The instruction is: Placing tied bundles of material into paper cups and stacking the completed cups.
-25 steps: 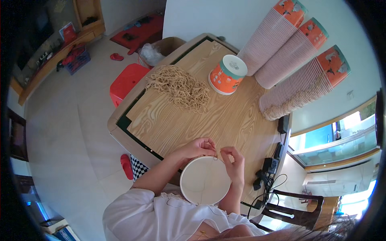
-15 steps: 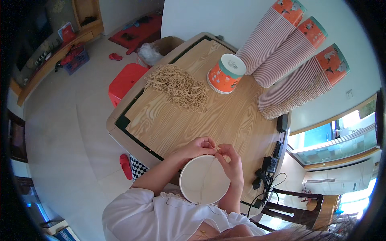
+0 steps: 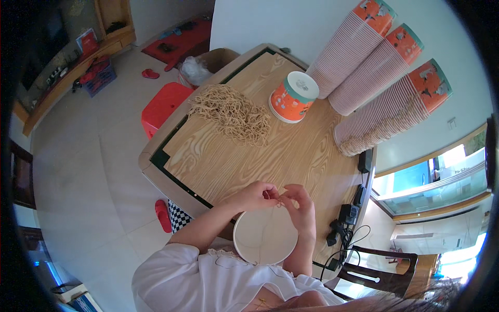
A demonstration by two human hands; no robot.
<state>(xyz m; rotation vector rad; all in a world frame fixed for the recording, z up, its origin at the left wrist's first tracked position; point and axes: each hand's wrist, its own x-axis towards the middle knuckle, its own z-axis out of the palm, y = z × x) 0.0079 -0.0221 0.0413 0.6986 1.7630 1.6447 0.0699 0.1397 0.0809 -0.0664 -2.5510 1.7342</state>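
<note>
A white-lined paper bucket (image 3: 254,234) rests near my body at the front edge of the table, its open mouth facing up. A thin strand of tan twine (image 3: 279,202) runs down inside it and comes up at the far rim. There my left hand (image 3: 258,195) pinches the twine with fingers closed. Beside it, my right hand (image 3: 300,205) also pinches the strand, thumb and forefinger together. Farther off on the table lies a loose tangled heap of twine (image 3: 231,114). An orange and green paper bucket (image 3: 290,101) stands upside down to its right.
Three tall leaning stacks of nested buckets (image 3: 369,60) occupy the far right of the wooden table (image 3: 249,161); twine hangs along the nearest. Black adapters and cables (image 3: 343,223) line the right edge. A red stool (image 3: 163,106) stands left, a dark chair (image 3: 379,270) lower right.
My hands have shifted slightly at the rim, and the fingertips have drawn a little apart, with a small loop of twine showing between them. The bucket stays nearly in place.
</note>
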